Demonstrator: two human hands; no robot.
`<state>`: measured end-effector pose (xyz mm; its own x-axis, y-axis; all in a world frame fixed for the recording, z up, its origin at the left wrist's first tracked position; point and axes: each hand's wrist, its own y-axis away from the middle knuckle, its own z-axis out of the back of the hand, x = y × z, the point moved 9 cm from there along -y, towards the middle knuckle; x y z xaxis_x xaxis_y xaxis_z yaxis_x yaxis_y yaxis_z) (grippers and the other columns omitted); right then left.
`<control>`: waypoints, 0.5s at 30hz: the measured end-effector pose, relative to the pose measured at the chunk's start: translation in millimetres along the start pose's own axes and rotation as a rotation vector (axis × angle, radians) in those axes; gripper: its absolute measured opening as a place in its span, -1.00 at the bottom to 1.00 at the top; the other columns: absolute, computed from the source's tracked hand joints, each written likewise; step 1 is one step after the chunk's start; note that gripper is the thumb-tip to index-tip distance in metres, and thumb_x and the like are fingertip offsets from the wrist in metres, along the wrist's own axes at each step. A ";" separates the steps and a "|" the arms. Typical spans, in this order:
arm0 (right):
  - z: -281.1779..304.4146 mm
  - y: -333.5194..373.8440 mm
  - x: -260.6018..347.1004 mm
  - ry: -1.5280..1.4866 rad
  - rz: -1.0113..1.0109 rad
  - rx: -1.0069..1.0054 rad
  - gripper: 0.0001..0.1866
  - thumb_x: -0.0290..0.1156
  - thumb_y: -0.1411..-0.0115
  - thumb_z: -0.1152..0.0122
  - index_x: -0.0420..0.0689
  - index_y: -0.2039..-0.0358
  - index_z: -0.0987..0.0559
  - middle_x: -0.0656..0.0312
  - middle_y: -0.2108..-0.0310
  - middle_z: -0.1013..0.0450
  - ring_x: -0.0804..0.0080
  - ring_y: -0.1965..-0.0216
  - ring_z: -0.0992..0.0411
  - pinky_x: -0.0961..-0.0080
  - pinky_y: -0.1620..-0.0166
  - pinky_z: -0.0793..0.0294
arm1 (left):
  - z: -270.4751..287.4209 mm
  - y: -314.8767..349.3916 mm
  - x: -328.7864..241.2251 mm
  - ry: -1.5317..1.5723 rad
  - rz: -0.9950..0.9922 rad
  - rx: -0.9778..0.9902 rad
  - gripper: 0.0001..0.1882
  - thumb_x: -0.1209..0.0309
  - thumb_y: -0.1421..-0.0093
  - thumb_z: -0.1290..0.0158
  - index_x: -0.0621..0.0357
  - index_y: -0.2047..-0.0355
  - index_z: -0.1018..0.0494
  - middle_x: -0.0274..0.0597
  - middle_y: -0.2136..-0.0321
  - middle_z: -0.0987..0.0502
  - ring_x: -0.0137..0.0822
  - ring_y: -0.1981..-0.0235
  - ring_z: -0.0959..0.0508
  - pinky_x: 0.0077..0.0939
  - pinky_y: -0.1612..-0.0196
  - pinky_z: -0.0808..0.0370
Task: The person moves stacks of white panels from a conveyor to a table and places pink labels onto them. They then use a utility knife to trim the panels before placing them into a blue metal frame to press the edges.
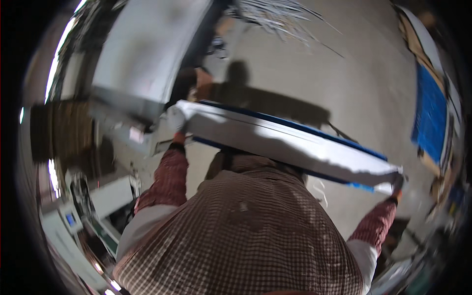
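Observation:
A long, narrow white panel [275, 140] stretches across in front of my body, its left end farther away than its right. Blue edging [339, 140] shows along its far and near sides; whether this belongs to the panel or to something beneath it, I cannot tell. My left hand [176, 119], in a pale glove, is closed on the panel's left end. At the opposite end my right hand [398, 181], darker and partly blurred, grips the panel too. My shadow falls over part of the white surface.
A large pale machine or table top [147, 54] stands at the far left. Thin strips [280, 17] lie heaped on the floor [364, 73] at the back. Blue sheets [428, 113] lean at the right. Stacked brown cardboard [61, 130] and a machine [73, 219] are at the left.

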<state>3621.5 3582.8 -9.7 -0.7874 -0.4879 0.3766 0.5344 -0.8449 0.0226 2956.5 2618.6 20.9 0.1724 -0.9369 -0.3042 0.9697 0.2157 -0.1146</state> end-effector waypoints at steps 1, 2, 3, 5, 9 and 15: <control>1.4 4.4 -16.0 -0.415 -0.142 -0.019 -0.69 -0.22 -0.16 -0.06 -0.20 0.22 -0.50 0.31 0.31 -0.46 0.48 0.29 -0.39 0.45 0.24 -0.38 | 2.4 4.5 0.0 0.135 -0.010 -0.005 -0.69 0.27 -0.23 0.17 0.27 0.25 -0.42 0.01 0.26 -0.49 -0.07 0.15 -0.45 -0.22 0.08 -0.37; 17.9 8.8 -28.9 -0.760 -0.188 -0.046 -0.63 -0.20 -0.18 -0.05 -0.23 0.13 -0.50 0.34 0.24 -0.46 0.51 0.22 -0.39 0.50 0.17 -0.40 | -16.5 2.3 21.2 0.510 0.073 -0.070 -0.70 0.26 -0.22 0.13 0.27 0.26 -0.42 0.04 0.26 -0.48 -0.04 0.16 -0.45 -0.26 0.08 -0.37; -2.2 -2.8 -5.1 -0.429 -0.286 -0.113 -0.62 -0.20 -0.17 -0.08 -0.23 0.13 -0.49 0.26 0.21 -0.47 0.43 0.20 -0.41 0.46 0.16 -0.40 | 2.8 0.8 43.0 0.828 0.092 -0.205 -0.70 0.26 -0.20 0.10 0.27 0.26 -0.42 0.07 0.25 -0.48 0.00 0.16 -0.45 -0.30 0.08 -0.37; 17.1 -16.2 50.5 0.342 -0.585 -0.152 -0.59 -0.18 -0.14 -0.12 -0.23 0.12 -0.49 0.10 0.17 -0.50 0.26 0.16 -0.45 0.38 0.14 -0.42 | 65.3 24.4 20.8 0.467 0.006 -0.467 -0.76 0.36 -0.14 0.04 0.29 0.28 -0.42 0.08 0.24 -0.48 -0.01 0.17 -0.45 -0.37 0.06 -0.37; 58.6 -37.6 261.4 0.331 0.048 -0.383 -0.65 -0.38 -0.11 -0.14 -0.22 0.09 -0.45 0.11 0.18 -0.50 0.26 0.21 -0.48 0.36 0.14 -0.43 | 99.8 86.2 -151.0 0.357 -0.721 0.000 -0.57 0.38 -0.10 0.03 0.37 0.04 -0.34 0.08 0.07 -0.42 -0.08 0.02 -0.41 -0.30 -0.07 -0.31; -63.1 63.7 625.7 -0.397 0.694 0.180 -0.84 -0.44 -0.11 -0.16 -0.17 0.28 -0.49 0.16 0.44 -0.44 0.37 0.39 -0.42 0.44 0.30 -0.38 | 10.9 153.1 -183.1 0.018 -0.691 0.175 -0.31 0.13 -0.08 0.00 0.31 -0.14 -0.17 0.12 -0.18 -0.12 0.03 -0.25 -0.05 -0.05 -0.26 0.05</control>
<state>3143.5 3209.8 169.0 -0.1094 -0.7444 0.6588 0.9278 -0.3143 -0.2010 3075.3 2820.2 69.4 -0.4936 -0.8381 -0.2323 0.8697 -0.4752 -0.1337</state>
